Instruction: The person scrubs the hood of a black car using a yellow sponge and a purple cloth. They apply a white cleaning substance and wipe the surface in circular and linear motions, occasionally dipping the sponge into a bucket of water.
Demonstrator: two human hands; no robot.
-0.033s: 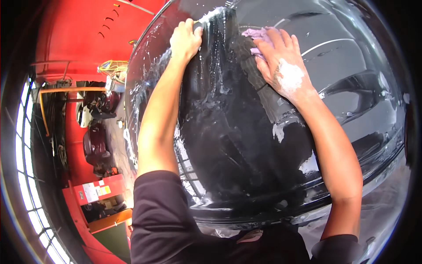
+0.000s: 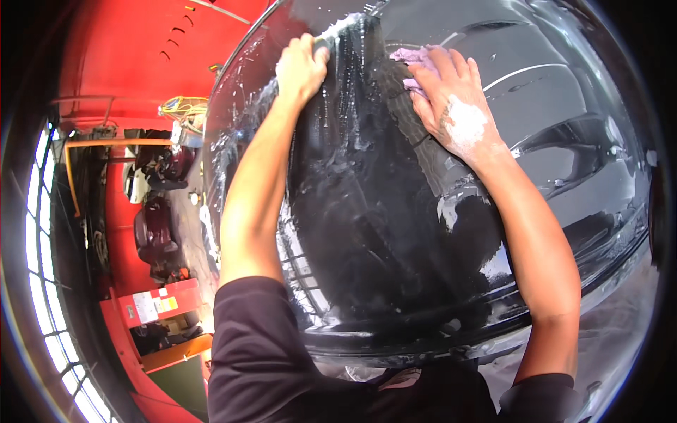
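A large, curved, glossy dark car panel (image 2: 367, 233) fills the middle, wet and streaked with whitish slurry. My left hand (image 2: 302, 69) rests near its far left part, fingers curled around a small dark grey pad (image 2: 321, 45), mostly hidden by the fingers. A band of white foam (image 2: 345, 27) lies just beyond that hand. To the right, my right hand (image 2: 451, 99) presses a crumpled lilac cloth (image 2: 410, 56) against the panel. White residue covers the back of this hand.
Left of the panel stand a red wall (image 2: 141, 63), an orange pipe frame (image 2: 116, 143) and a red cabinet (image 2: 180, 299) with papers on it. A coiled yellow cable (image 2: 182, 107) and a dark red car part (image 2: 155, 229) are nearby. Grey sheeting (image 2: 606, 352) lies at lower right.
My left hand has shifted very slightly toward me and to the right, and more of the dark pad shows. My right hand and the cloth stay almost in place.
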